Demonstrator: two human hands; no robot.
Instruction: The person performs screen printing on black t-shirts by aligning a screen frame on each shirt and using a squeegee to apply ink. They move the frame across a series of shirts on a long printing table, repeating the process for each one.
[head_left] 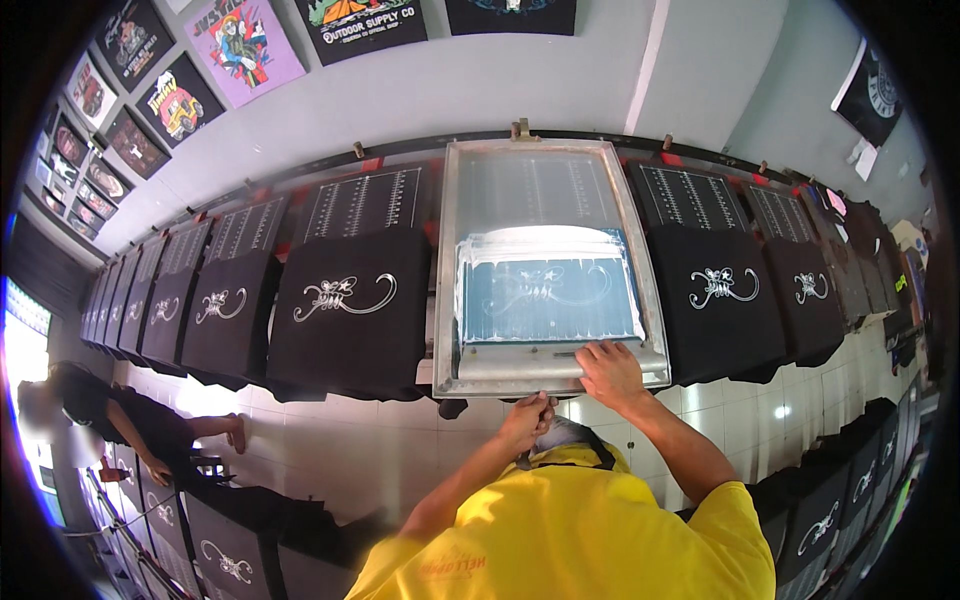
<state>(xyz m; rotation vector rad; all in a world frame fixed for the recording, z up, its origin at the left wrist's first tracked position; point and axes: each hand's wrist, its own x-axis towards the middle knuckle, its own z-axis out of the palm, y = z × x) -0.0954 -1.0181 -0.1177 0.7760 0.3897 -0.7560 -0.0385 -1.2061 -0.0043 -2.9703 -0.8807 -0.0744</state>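
Left grip curls at the near edge of a metal-framed screen, whether clasping it unclear; the right grip holds the squeegee's right end. Uneven pressure or a nudged frame could smear the white ink beyond. Printed black shirts crowd both sides, limiting sideways room; prints line the far wall.

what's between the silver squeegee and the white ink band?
The blue stencil area with its scrolled design lies between the silver squeegee, under the right hand, and the white ink band; head view shows it.
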